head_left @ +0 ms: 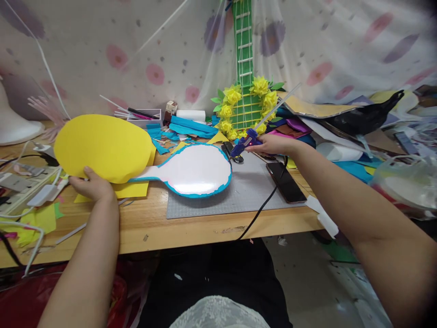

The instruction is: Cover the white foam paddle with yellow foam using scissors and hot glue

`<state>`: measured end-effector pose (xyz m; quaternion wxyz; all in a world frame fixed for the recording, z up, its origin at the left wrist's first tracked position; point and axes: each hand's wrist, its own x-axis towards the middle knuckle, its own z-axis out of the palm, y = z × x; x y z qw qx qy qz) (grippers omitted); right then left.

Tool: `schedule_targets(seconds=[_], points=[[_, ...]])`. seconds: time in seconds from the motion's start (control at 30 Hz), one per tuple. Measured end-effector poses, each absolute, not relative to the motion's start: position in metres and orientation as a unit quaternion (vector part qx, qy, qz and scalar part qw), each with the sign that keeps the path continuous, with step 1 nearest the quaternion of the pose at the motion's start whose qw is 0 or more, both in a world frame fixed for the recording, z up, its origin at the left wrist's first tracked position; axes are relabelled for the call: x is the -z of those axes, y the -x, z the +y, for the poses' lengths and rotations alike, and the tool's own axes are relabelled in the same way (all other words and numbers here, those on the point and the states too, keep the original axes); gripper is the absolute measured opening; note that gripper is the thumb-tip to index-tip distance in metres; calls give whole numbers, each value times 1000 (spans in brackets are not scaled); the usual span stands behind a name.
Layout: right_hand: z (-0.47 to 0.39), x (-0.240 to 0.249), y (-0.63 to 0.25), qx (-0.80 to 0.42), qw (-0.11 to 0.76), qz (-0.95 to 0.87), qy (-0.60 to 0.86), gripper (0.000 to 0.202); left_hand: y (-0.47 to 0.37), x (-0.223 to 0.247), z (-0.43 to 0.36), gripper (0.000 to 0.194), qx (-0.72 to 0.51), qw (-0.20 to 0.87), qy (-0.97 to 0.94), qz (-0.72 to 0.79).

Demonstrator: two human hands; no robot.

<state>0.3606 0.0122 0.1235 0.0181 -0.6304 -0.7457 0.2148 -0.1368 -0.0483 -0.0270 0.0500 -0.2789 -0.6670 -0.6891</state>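
My left hand (92,184) grips the lower edge of a yellow oval sheet (102,148), thumb on top, at the left of the table. A white paddle shape (200,168) with a blue border lies to its right, over a grey cutting mat (218,205); its narrow handle runs left to the yellow oval, which hides the end. My right hand (269,144) is closed around a blue glue gun (246,142) with a long clear stick in its back. The gun's nozzle points down at the paddle's upper right rim.
A black phone (286,182) lies right of the mat, the gun's black cable crossing it. Behind stands a green guitar shape (244,59) with yellow flowers. Power strips (20,196) sit left; papers and a plastic container (406,182) crowd the right.
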Motion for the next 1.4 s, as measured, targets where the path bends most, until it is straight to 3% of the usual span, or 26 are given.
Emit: schedule_targets(seconds=[0.1, 0.4, 1.13, 1.27, 1.4], points=[[12, -123, -369, -262, -5, -756, 600, 43, 135, 26, -47, 15, 703, 104, 202, -674], [12, -122, -380, -313, -57, -775, 546, 50, 139, 31, -44, 14, 693, 116, 207, -680], [25, -114, -381, -314, 14, -760, 569, 44, 135, 26, -45, 14, 718, 111, 205, -656], [21, -109, -383, -398, 45, -735, 547, 38, 136, 27, -45, 15, 724, 106, 201, -651], [13, -93, -377, -584, 157, -629, 489, 30, 125, 19, -42, 14, 764, 52, 167, -621]])
